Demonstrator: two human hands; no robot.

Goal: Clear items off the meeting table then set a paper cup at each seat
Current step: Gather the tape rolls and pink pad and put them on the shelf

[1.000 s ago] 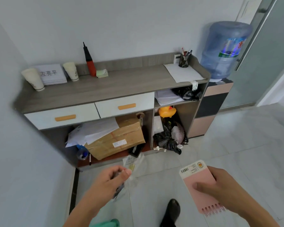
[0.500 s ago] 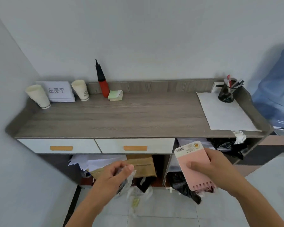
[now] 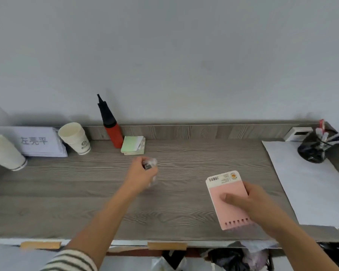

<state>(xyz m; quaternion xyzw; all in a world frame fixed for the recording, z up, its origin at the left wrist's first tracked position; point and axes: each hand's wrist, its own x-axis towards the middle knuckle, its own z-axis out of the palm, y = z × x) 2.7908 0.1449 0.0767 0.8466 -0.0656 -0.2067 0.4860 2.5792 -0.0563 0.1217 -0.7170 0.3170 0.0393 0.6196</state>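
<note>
Your hands are over the sideboard (image 3: pixel 70 194). Your right hand (image 3: pixel 256 204) grips a pink notepad (image 3: pixel 226 194), thumb across its cover, near the front edge. Paper cups (image 3: pixel 74 137) stand at the back left. Your left hand (image 3: pixel 139 177) is curled round a crumpled clear wrapper (image 3: pixel 150 164) above its middle.

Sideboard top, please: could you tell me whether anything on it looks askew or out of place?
Only small things: the red and black pump stands tilted, not upright, and the sticky-note stack beside it is fanned unevenly. Nothing looks spilled or damaged.
</note>
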